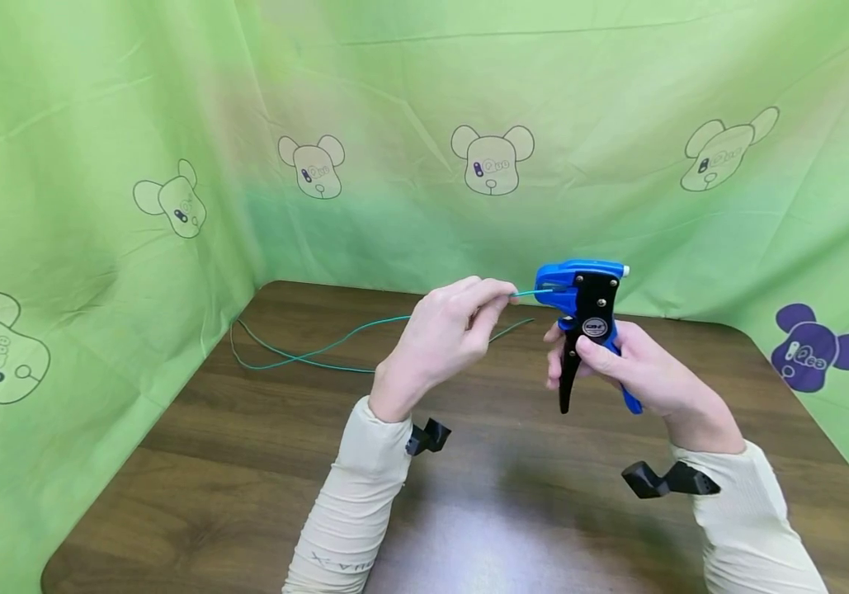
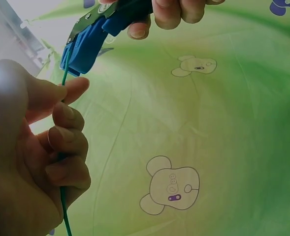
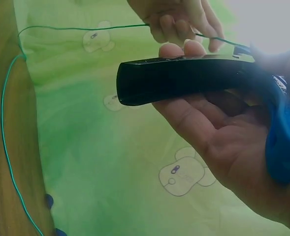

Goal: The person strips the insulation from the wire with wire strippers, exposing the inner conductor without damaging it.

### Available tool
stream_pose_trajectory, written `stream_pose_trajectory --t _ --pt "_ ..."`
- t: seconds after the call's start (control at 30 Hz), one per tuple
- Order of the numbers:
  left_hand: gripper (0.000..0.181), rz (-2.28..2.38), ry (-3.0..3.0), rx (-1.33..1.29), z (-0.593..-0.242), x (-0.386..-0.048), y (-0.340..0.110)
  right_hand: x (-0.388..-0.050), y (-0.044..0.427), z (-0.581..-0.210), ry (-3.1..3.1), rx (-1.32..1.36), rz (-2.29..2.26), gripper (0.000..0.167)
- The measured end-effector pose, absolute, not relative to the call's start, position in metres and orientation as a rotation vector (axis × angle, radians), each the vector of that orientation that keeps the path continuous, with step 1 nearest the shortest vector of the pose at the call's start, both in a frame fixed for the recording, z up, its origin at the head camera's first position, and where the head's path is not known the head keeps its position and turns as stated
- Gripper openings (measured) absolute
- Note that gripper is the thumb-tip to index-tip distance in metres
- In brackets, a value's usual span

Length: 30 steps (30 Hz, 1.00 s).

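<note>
A blue and black wire stripper (image 1: pixel 593 307) is held upright above the table by my right hand (image 1: pixel 635 363), fingers and thumb around its handles. Its blue head points left. My left hand (image 1: pixel 450 330) pinches a thin green wire (image 1: pixel 531 293) between thumb and forefinger, just left of the head. In the left wrist view the wire (image 2: pixel 66 69) reaches into the mouth of the blue head (image 2: pixel 83 49); how deep is hidden. The right wrist view shows the black handle (image 3: pixel 179 81) across my right fingers and the blue handle (image 3: pixel 285 142) by the palm.
The rest of the wire loops over the brown wooden table (image 1: pixel 194 470) at the left. Green cloth (image 1: pixel 394 74) with bear-head prints hangs behind and beside the table. Black mounts (image 1: pixel 430 437) sit on both wrists.
</note>
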<state>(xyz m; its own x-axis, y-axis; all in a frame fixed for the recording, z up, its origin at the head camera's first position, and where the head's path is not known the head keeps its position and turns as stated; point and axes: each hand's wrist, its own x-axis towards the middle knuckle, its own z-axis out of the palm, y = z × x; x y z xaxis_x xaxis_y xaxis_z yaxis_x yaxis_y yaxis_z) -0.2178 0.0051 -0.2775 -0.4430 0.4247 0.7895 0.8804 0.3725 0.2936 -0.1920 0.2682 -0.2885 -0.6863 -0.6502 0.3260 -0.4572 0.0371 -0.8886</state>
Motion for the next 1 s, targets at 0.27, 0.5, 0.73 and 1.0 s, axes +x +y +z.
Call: stream_pose_trajectory --t 0.27,0.5,0.73,1.0 --pt "0.022 -0.992 -2.036 -1.051 -0.2778 -0.2155 0.0063 -0.1918 0.2666 -0.2884 2.153 -1.172 -1.709 0.021" --pt "0.025 -0.986 -2.021 -1.016 -0.2784 -0.216 0.0082 -0.1901 0.2656 -0.2874 2.183 -1.157 -1.69 0.021" --pt "0.025 -0.992 -1.998 -0.976 -0.2789 -0.2156 0.0078 -0.1887 0.2643 -0.2862 2.229 -1.127 -1.646 0.019" --pt "0.025 -1.0 -1.991 -0.967 -0.2786 -0.2146 0.0068 -0.1876 0.2636 -0.2877 2.234 -1.137 -1.615 0.018"
